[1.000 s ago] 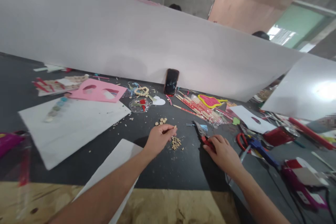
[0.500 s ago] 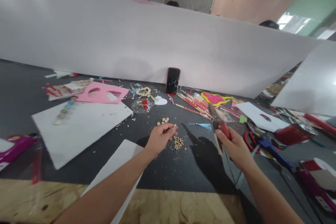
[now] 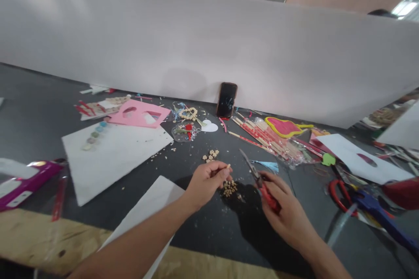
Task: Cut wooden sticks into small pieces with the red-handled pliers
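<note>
My left hand [image 3: 209,178] is closed in a pinch over the middle of the dark tabletop. Between its thumb and fingertips a short pale wooden stick [image 3: 228,166] pokes up. Just below those fingertips lies a pile of small wooden pieces [image 3: 229,189]. Behind the hand sits a cluster of pale flower-like beads [image 3: 211,155]. My right hand [image 3: 283,205] is wrapped round red-handled shears [image 3: 262,181], whose grey blades point up and left, apart from the stick. Partly behind the shears is a light blue tassel [image 3: 266,165].
A phone [image 3: 227,99] leans on the white partition [image 3: 157,39]. Red-and-wood sticks [image 3: 258,133] and a yellow-edged pink shape [image 3: 284,127] lie back right. Pink foam [image 3: 140,113] and white sheets [image 3: 121,148] lie left. Purple glue gun [image 3: 31,183] is far left, blue-and-red tool [image 3: 363,200] right.
My right hand has brought the shears lower and closer to my left hand, their blades now tilted up-left. My left hand keeps its pinch. The whole view has shifted a little.
</note>
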`<state>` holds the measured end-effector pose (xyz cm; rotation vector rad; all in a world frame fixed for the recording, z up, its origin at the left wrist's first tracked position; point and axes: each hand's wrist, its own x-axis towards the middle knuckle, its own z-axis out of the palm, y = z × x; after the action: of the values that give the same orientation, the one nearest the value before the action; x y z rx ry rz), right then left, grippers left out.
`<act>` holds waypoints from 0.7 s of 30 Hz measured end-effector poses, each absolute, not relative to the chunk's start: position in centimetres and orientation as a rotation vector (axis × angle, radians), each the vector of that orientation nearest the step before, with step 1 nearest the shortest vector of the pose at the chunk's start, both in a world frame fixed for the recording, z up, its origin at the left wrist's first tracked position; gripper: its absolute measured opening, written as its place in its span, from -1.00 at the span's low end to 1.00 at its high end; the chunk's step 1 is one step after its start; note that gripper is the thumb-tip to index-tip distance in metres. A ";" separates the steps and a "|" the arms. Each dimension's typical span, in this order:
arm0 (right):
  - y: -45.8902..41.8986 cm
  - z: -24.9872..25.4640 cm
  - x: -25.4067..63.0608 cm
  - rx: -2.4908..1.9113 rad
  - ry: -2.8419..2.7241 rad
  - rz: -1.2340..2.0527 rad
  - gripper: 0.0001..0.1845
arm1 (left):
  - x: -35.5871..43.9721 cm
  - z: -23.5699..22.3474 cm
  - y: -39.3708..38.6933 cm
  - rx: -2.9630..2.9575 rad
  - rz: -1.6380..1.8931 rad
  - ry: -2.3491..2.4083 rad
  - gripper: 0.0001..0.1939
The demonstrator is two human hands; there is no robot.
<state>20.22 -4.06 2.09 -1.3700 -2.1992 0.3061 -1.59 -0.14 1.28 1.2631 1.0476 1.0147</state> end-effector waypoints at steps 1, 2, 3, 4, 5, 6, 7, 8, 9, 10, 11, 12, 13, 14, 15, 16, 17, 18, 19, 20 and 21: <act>-4.1 1.9 20.1 -1.351 -2.280 0.223 -0.73 | -1.6 1.2 -0.1 1.261 1.018 1.048 -0.72; -4.2 1.8 20.0 -1.336 -2.337 0.146 -0.70 | -1.6 1.2 -0.1 1.258 1.025 1.050 -0.73; -4.3 1.7 19.9 -1.322 -2.380 0.082 -0.68 | -1.7 1.2 0.0 1.252 1.033 1.052 -0.73; -4.3 1.6 19.8 -1.312 -2.409 0.030 -0.67 | -1.7 1.2 0.0 1.245 1.042 1.053 -0.74; -4.3 1.6 19.8 -1.309 -2.427 -0.006 -0.66 | -1.7 1.3 0.1 1.238 1.049 1.052 -0.75; -4.4 1.6 19.7 -1.312 -2.438 -0.027 -0.65 | -1.7 1.3 0.2 1.232 1.050 1.051 -0.76; -4.4 1.5 19.7 -1.315 -2.448 -0.037 -0.65 | -1.7 1.4 0.2 1.229 1.046 1.048 -0.77; -4.5 1.5 19.7 -1.321 -2.460 -0.035 -0.66 | -1.8 1.4 0.2 1.230 1.038 1.045 -0.77; -4.5 1.5 19.6 -1.328 -2.472 -0.026 -0.66 | -1.7 1.4 0.2 1.235 1.029 1.041 -0.77; -4.5 1.5 19.6 -1.336 -2.482 -0.016 -0.66 | -1.7 1.4 0.2 1.243 1.020 1.040 -0.76; -4.6 1.5 19.6 -1.346 -2.489 -0.008 -0.67 | -1.7 1.4 0.1 1.253 1.012 1.041 -0.76; -4.6 1.5 19.5 -1.354 -2.493 -0.003 -0.66 | -1.7 1.4 0.1 1.265 1.007 1.045 -0.76; -4.6 1.5 19.5 -1.359 -2.493 -0.001 -0.66 | -1.7 1.3 0.1 1.279 1.001 1.053 -0.75; -4.6 1.4 19.4 -1.361 -2.490 0.000 -0.66 | -1.7 1.3 0.0 1.295 0.994 1.065 -0.74; -4.7 1.4 19.3 -1.358 -2.484 -0.001 -0.65 | -1.8 1.3 0.0 1.314 0.987 1.077 -0.74; -4.7 1.5 19.3 -1.352 -2.481 0.001 -0.64 | -1.8 1.2 0.0 1.332 0.980 1.088 -0.74; -4.7 1.5 19.2 -1.346 -2.478 0.002 -0.64 | -1.8 1.2 0.0 1.349 0.976 1.097 -0.74; -4.7 1.5 19.2 -1.341 -2.475 0.005 -0.64 | -1.8 1.2 0.0 1.364 0.975 1.101 -0.74; -4.7 1.5 19.2 -1.336 -2.472 0.008 -0.64 | -1.8 1.3 0.0 1.375 0.976 1.100 -0.75; -4.7 1.5 19.1 -1.329 -2.471 0.012 -0.64 | -1.8 1.3 0.0 1.384 0.975 1.097 -0.75; -4.7 1.4 19.1 -1.323 -2.468 0.017 -0.64 | -1.8 1.4 0.0 1.391 0.973 1.097 -0.76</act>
<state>19.11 -4.73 1.45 -1.3231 -2.4675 0.0173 -1.82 -0.01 1.39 1.3909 1.0967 0.9730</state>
